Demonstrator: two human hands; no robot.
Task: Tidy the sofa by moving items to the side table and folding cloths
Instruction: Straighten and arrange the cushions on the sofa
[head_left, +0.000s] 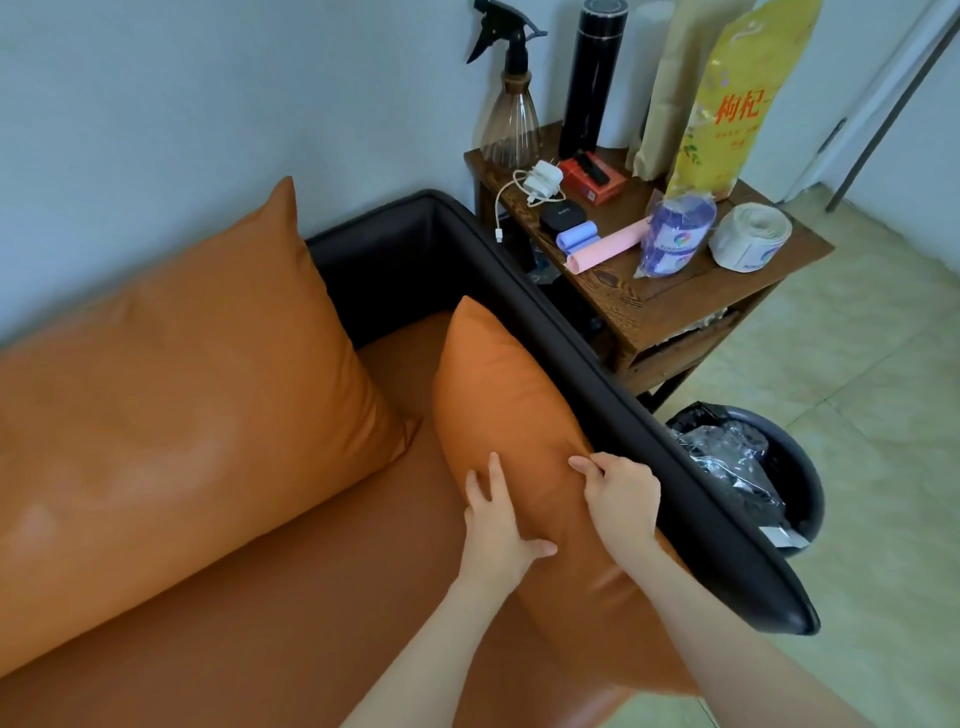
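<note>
Sofa (322, 597) seat orange beside cluttered wooden side table (670, 306).

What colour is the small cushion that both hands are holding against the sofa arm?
Orange, matching the sofa seat; the small cushion shows clearly in the head view.

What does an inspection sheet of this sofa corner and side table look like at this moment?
Surface: side table, wooden, crowded on top.
Job's things: small orange cushion leaning against the black sofa arm; large orange cushion against the back. Cloths: nothing seen.
Clutter: spray bottle, black flask, yellow bag, red box, pink roll, two bag rolls.
Hands: left hand flat on the small cushion; right hand pinching its edge.
Cables: white charger, its cable hanging over the table edge.
Surroundings: black bin with liner on tiled floor.
</note>
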